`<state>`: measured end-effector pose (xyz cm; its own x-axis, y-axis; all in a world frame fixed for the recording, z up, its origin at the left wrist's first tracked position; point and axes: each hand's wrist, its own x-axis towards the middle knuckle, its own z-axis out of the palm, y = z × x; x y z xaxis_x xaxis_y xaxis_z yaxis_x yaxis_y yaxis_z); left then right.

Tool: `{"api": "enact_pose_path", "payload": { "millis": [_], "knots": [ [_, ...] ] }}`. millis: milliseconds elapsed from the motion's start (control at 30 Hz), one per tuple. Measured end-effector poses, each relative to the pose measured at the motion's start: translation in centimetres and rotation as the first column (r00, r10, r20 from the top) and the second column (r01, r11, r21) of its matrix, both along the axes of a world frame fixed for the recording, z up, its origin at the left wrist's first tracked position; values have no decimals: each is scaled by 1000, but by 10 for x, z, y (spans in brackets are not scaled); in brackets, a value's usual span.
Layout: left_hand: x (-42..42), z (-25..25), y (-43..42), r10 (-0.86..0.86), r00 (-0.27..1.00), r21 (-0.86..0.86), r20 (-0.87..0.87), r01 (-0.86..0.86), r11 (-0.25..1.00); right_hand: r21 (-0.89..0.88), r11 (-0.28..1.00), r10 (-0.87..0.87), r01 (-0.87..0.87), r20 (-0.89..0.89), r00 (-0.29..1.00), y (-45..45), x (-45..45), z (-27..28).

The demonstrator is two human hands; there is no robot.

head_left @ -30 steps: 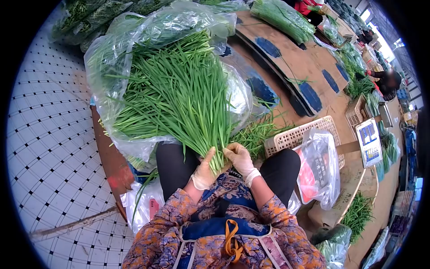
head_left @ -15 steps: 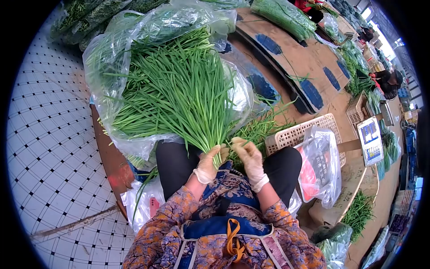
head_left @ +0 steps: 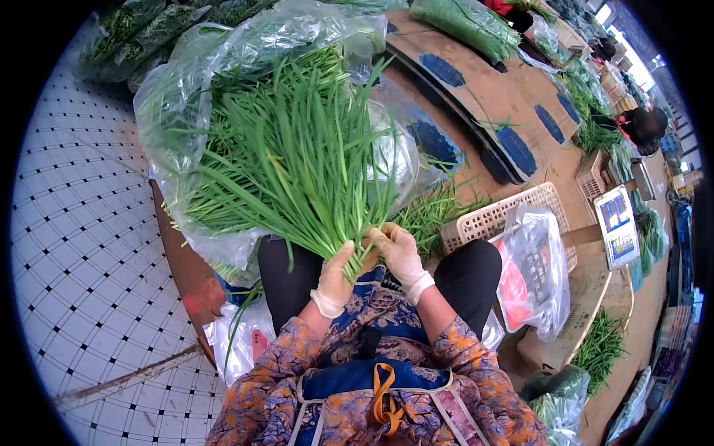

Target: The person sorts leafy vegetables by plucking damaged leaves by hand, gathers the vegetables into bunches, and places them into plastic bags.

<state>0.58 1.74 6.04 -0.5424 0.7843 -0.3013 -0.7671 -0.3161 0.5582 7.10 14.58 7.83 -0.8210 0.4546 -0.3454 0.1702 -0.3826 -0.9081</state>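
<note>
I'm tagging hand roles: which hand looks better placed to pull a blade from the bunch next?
Probably the right hand: its fingertips are at the right edge of the green bunch, while the left hand is closed around it near the stem ends, apparently supporting it. Whether the right fingertips pinch anything is unclear.

Stalks (head_left: 327, 201) partly hidden by left grip (head_left: 335, 275), panel print (head_left: 616, 227) too small, distant person's head (head_left: 648, 125) blurred

Bright light glints off the plastic bag (head_left: 271, 39) amid fisheye distortion.

Bagged greens (head_left: 465, 30), a plastic crate (head_left: 491, 221), a digital scale (head_left: 616, 225) and a co-worker (head_left: 642, 128) suggest a vegetable packing shed.
</note>
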Motion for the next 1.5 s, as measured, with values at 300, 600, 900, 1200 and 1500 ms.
{"api": "enact_pose_path", "payload": {
  "millis": [300, 600, 900, 1200, 1500],
  "knots": [
    [-2, -18, 4, -113, 931, 251, 348, 24, 968, 441, 896, -35, -54, 192, 981, 13, 5, -23],
    [-2, -26, -4, -89, 937, 122, 339, 50, 991, 639, 769, -85, -36, 157, 984, 45, -19, 23],
    [-5, -32, -5, -100, 894, 196, 437, 13, 980, 367, 686, -485, 629, -414, 771, 107, 28, 115],
    [3, -18, -3, -187, 926, 308, 329, 83, 948, 773, -206, 24, -600, 617, 787, 9, -6, 79],
    [-5, -40, 2, -165, 964, 132, 211, 139, 981, 854, 282, 222, -437, 385, 896, 17, 1, -4]
  ]
}}
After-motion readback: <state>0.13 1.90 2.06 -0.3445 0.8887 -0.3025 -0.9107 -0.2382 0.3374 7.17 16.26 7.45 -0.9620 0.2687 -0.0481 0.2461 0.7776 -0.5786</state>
